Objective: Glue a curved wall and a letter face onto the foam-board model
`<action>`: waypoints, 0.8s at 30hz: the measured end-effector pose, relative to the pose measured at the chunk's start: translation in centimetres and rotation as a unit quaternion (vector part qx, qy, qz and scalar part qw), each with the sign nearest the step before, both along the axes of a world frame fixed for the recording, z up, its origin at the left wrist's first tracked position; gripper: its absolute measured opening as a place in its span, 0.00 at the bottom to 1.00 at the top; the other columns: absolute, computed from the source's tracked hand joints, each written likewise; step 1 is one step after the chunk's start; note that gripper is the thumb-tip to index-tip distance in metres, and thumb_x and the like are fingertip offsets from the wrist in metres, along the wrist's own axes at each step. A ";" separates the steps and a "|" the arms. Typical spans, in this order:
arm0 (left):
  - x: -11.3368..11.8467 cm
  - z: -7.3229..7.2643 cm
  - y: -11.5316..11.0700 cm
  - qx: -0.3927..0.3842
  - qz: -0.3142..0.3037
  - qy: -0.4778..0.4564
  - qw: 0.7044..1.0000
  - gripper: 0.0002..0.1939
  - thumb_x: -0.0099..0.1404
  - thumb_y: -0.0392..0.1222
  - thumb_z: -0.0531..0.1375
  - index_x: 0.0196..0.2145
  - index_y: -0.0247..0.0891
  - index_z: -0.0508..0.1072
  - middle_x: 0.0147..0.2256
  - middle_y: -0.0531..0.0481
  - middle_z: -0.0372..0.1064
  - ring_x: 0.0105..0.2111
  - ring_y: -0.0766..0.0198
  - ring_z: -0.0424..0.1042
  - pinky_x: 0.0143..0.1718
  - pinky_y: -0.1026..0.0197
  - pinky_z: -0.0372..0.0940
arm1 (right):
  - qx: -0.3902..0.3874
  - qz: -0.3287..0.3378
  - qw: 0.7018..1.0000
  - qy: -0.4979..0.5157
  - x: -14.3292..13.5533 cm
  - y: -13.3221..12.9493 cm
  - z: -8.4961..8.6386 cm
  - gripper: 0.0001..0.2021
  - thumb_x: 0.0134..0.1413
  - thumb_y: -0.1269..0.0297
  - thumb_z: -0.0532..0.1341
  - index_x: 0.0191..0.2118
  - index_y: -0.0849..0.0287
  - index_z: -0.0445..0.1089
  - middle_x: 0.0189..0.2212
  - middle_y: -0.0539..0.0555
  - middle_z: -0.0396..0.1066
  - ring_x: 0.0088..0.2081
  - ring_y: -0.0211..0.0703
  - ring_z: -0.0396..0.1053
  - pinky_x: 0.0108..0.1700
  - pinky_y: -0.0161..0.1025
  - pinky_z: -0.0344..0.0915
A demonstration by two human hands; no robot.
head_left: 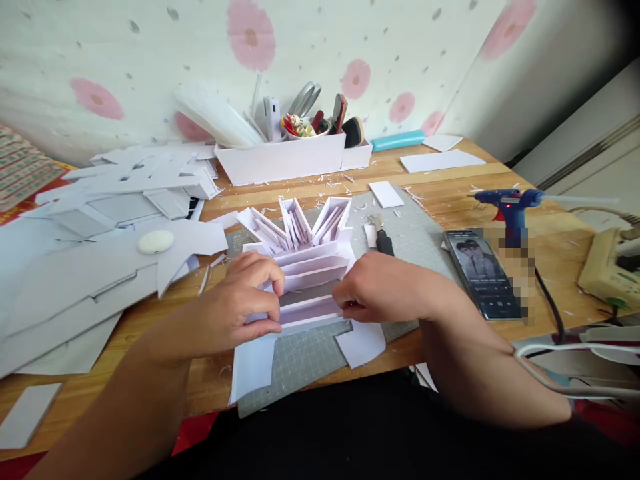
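A white foam-board model with upright strips and open slanted boxes lies on a grey cutting mat. My left hand is at its left side, thumb and fingers curled around the end of the front trough-shaped strip. At the strip's other end is my right hand, its fingers curled in and its fingertips partly hidden. Behind the strips, three slanted boxes fan out with thin pieces inside. A black-handled cutter lies beyond my right hand.
A blue glue gun and a phone are on the right, near a power strip. White board pieces are piled left. A white organizer box holding tools stands at the back. Scraps litter the wooden table.
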State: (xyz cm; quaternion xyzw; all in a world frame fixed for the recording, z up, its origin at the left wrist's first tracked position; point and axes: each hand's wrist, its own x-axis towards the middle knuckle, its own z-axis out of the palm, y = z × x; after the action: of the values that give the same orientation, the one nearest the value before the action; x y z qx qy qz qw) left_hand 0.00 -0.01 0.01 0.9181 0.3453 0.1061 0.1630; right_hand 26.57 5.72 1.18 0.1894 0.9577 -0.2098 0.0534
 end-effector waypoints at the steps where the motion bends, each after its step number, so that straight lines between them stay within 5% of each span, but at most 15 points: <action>1: 0.0 0.0 0.0 -0.001 0.004 -0.003 1.000 0.11 0.66 0.41 0.60 0.26 0.42 0.75 0.38 0.50 0.64 0.45 0.59 0.61 0.54 0.53 0.54 | -0.023 -0.005 0.999 0.034 0.2 0.2 0.0 0.07 0.54 0.71 0.62 0.26 0.59 0.72 0.21 0.48 0.69 0.23 0.34 0.57 0.28 0.35 0.49; 4: -0.2 0.0 -0.1 -0.004 0.030 -0.042 0.999 0.10 0.66 0.41 0.61 0.26 0.42 0.75 0.38 0.50 0.65 0.45 0.59 0.64 0.51 0.56 0.59 | -0.060 -0.086 0.971 0.215 0.7 0.7 -0.4 0.06 0.56 0.70 0.61 0.30 0.61 0.73 0.24 0.49 0.72 0.25 0.34 0.64 0.30 0.32 0.56; 6: -0.6 -0.2 0.0 0.004 0.058 -0.089 0.994 0.10 0.66 0.39 0.59 0.27 0.41 0.74 0.36 0.49 0.66 0.42 0.62 0.67 0.46 0.59 0.63 | -0.022 -0.198 0.922 0.333 0.8 1.2 -0.9 0.06 0.58 0.68 0.60 0.31 0.61 0.72 0.25 0.50 0.72 0.27 0.35 0.65 0.31 0.32 0.58; 10: -1.6 -0.8 0.5 0.083 0.171 -0.179 0.965 0.07 0.66 0.37 0.59 0.30 0.41 0.74 0.35 0.51 0.70 0.36 0.65 0.70 0.40 0.62 0.65 | 0.061 -0.340 0.848 0.402 0.8 2.5 -2.1 0.05 0.56 0.69 0.60 0.32 0.60 0.72 0.27 0.51 0.73 0.27 0.37 0.66 0.33 0.34 0.61; 16: -2.9 -1.6 1.3 0.143 0.352 -0.192 0.905 0.07 0.64 0.42 0.59 0.28 0.40 0.72 0.32 0.52 0.71 0.34 0.62 0.70 0.39 0.59 0.65 | 0.103 -0.374 0.860 0.331 1.0 3.7 -3.0 0.08 0.54 0.72 0.58 0.36 0.60 0.74 0.32 0.54 0.75 0.30 0.39 0.68 0.35 0.36 0.62; 21: -3.5 -2.4 2.0 0.095 0.434 -0.180 0.878 0.09 0.62 0.47 0.58 0.29 0.41 0.73 0.32 0.52 0.72 0.33 0.62 0.70 0.36 0.61 0.63 | 0.092 -0.383 0.877 0.274 1.0 4.2 -3.6 0.09 0.55 0.71 0.58 0.38 0.60 0.75 0.36 0.56 0.75 0.31 0.41 0.70 0.37 0.38 0.64; 24: -3.4 -2.9 2.3 0.046 0.479 -0.177 0.859 0.11 0.59 0.50 0.58 0.33 0.41 0.75 0.32 0.53 0.74 0.31 0.61 0.70 0.36 0.60 0.64 | 0.079 -0.385 0.858 0.329 0.4 4.1 -3.4 0.06 0.55 0.69 0.59 0.35 0.60 0.74 0.34 0.55 0.75 0.31 0.41 0.69 0.37 0.39 0.64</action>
State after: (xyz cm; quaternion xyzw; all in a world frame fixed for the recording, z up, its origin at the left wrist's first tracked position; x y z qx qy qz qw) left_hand -3.37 2.28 -2.91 0.6121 0.7022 0.3473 0.1075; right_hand 26.98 9.87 -2.24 0.4668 0.7833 -0.1879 -0.3651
